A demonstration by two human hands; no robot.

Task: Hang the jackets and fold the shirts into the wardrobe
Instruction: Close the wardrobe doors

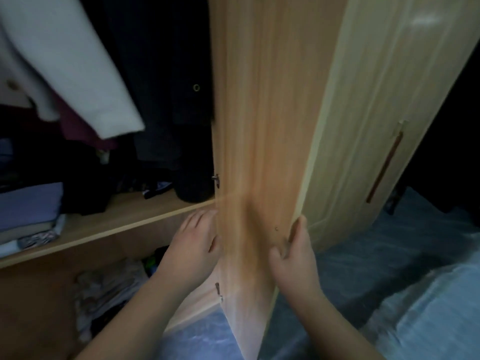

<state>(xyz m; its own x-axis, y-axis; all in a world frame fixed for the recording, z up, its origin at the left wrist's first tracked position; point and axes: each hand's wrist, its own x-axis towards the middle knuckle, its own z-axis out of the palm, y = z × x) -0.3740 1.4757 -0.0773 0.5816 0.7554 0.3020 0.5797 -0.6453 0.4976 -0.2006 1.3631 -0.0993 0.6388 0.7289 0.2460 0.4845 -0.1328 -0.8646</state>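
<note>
The wardrobe stands open before me, its wooden door (262,126) swung out edge-on and blurred. My right hand (293,253) grips the door's outer edge low down, fingers wrapped around it. My left hand (193,240) lies flat and open against the door's inner side near the shelf (109,224). A white jacket (59,63) and dark jackets (161,94) hang inside. Folded shirts (31,206) are stacked at the shelf's left end.
A second, pale wardrobe door (384,113) with a long brown handle (384,167) is closed on the right. Loose clothes (109,289) lie in the lower compartment. Blue shiny floor covering (389,268) spreads at the lower right.
</note>
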